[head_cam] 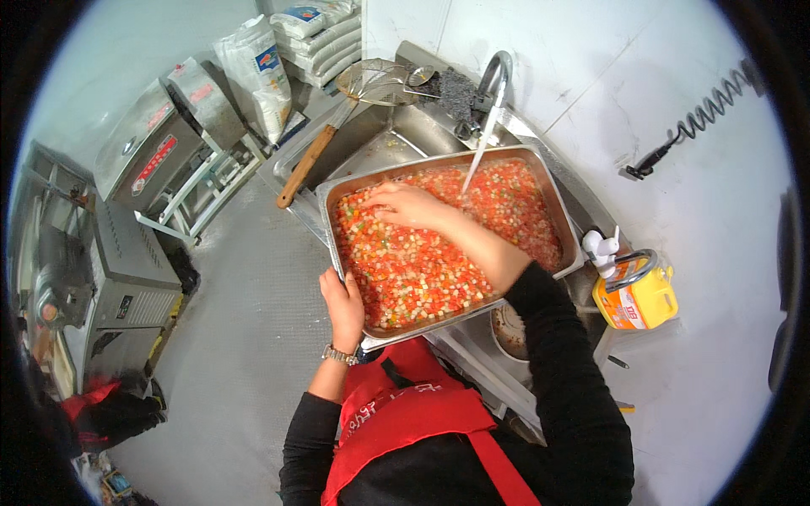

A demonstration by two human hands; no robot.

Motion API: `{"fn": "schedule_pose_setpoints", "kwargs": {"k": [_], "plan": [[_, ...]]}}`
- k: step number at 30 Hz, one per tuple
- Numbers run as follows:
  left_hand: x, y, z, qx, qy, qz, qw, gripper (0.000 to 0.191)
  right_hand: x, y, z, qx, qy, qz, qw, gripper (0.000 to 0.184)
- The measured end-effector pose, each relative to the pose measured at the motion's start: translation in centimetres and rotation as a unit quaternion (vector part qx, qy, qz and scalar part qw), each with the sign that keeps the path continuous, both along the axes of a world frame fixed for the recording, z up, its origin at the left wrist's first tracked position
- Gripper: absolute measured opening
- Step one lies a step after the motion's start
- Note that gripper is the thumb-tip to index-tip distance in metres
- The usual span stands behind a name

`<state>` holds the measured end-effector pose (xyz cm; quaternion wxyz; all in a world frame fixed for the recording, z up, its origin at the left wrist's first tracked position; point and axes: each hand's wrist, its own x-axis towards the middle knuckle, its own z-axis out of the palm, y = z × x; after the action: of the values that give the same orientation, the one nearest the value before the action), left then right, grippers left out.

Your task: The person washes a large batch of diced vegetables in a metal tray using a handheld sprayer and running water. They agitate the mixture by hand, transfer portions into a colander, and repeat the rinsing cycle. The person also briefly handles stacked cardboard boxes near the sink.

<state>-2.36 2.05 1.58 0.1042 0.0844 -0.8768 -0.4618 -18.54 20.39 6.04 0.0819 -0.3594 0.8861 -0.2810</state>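
A large rectangular stainless steel pan (554,205) rests tilted across a metal sink, filled with diced red, white, orange and green pieces (417,272) in water. Water runs into it from a curved chrome faucet (495,69). My left hand (343,310) grips the pan's near left edge, with a metal watch on the wrist. Across the pan reaches my right hand (405,205), palm down with fingers spread on the diced pieces near the far left side; its fingertips are partly among them.
A wire skimmer with a wooden handle (308,164) lies over the left rim of the sink basin (354,155). To the right stands a yellow jug (633,303) beside a second faucet (642,269). Steel machines (136,278) and white sacks (256,76) are at the left and back.
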Motion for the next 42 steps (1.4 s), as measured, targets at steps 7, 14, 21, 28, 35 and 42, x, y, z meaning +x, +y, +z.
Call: {"fn": "schedule_pose_setpoints", "kwargs": {"k": [7,14,21,28,35,42], "plan": [[0.1,-0.1,0.2,-0.015,-0.007,-0.004,1.0,0.023,0.4,-9.1,-5.3,0.3,-0.072,-0.019,0.951,0.034],[0.1,0.0,0.6,0.01,0.002,0.003,1.0,0.025,5.6,-4.4,-2.3,0.368,-0.131,0.126,0.912,0.032],[0.1,0.1,0.2,0.036,-0.008,-0.002,0.999,0.024,8.5,3.3,4.9,0.326,0.016,0.098,0.94,0.027],[0.1,0.0,0.1,0.047,-0.011,0.006,0.999,0.027,12.6,-4.5,-1.7,0.199,0.038,0.325,0.924,0.022],[0.2,0.0,-0.5,0.017,0.0,0.011,1.0,0.029,13.1,-5.9,-11.1,0.24,-0.161,0.024,0.957,0.03],[0.2,0.0,-0.2,0.014,-0.008,0.009,1.0,0.029,7.5,0.4,-5.9,0.424,-0.173,0.037,0.888,0.03]]}}
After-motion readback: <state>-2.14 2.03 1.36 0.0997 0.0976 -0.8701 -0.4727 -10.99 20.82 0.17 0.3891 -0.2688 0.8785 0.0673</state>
